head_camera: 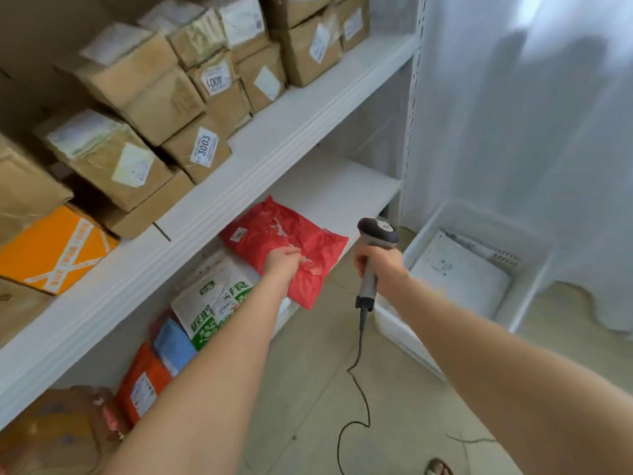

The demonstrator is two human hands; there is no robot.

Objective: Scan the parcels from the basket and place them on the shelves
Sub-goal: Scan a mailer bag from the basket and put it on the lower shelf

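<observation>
Upper shelf (239, 186): packed with cardboard boxes (144, 87), stacked and tilted, most with white shipping labels. An orange box (51, 250) crossed with white tape sits at the left end. White curtain (513, 132) hangs to the right of the rack.

Lower shelf (342, 190): white-and-green bag (212, 299) with large green characters, then a blue packet (174, 346) and an orange packet (144, 382) farther left. The right end of the board is bare.

Readable writing: one box tag says "3003" (204, 146); another seems to read "4001" (215, 79). Shipping labels are too blurred to read.

White basket (400, 330) stands on the floor (308, 389) right of the rack, with a flat white parcel (459, 279) inside.

Red parcel (274, 234): crumpled plastic mailer lying on the lower shelf, its near end apparently past the front edge; the small white tag is illegible. Left hand (282, 260) has its fingers curled, pinching the wrinkled plastic near the middle.

Right hand (378, 265) is wrapped around the grey handle of the scanner (376, 233), head up, between parcel and basket. Black cable (356, 389) trails to the floor.
</observation>
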